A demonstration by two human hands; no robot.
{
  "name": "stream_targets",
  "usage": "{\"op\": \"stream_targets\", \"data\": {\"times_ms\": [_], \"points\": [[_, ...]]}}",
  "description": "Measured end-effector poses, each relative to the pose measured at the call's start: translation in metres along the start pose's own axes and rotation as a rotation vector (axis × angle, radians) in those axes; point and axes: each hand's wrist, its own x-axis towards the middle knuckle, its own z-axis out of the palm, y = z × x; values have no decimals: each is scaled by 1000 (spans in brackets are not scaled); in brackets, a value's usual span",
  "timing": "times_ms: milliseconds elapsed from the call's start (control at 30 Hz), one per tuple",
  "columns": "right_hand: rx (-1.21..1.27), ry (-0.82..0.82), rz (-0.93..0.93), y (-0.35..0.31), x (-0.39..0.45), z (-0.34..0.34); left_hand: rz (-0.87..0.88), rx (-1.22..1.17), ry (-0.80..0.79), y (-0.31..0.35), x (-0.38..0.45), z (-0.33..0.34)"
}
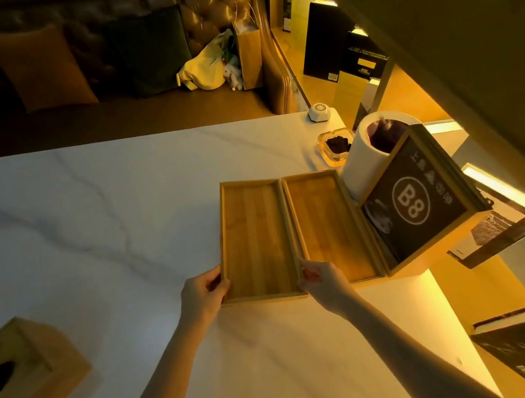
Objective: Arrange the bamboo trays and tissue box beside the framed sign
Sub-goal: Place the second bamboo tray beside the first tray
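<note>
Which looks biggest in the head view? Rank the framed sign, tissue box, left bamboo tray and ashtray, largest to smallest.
1. Framed sign
2. Tissue box and left bamboo tray: they look alike, and the box sits nearer the camera, so no ranking between them.
3. Ashtray, clearly the smallest.

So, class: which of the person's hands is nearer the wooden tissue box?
Left. The left hand grips the near-left corner of the left tray, closer to the tissue box; the right hand is further right, at the trays' junction.
</note>
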Motion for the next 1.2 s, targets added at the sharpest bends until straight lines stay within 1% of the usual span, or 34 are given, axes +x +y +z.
{"op": "stream_targets", "data": {"times_ms": [233, 467, 667, 800, 900, 1067, 1200], "points": [[27, -14, 22, 5, 14, 4, -14, -4, -4, -3, 13, 5], [9, -2, -9, 3, 22, 11, -33, 23, -6, -10, 29, 6], [10, 14, 5, 10, 28, 23, -46, 48, -26, -21, 35, 6], [2, 50, 0, 12, 27, 24, -54, 61, 1, -23, 36, 10], [-74, 70, -4, 13, 26, 30, -49, 74, 24, -25, 37, 11], [-160, 168, 5, 15, 25, 38, -44, 103, 3, -30, 37, 12], [-201, 210, 26, 20, 25, 46, -40, 122, -1, -34, 38, 14]]}}
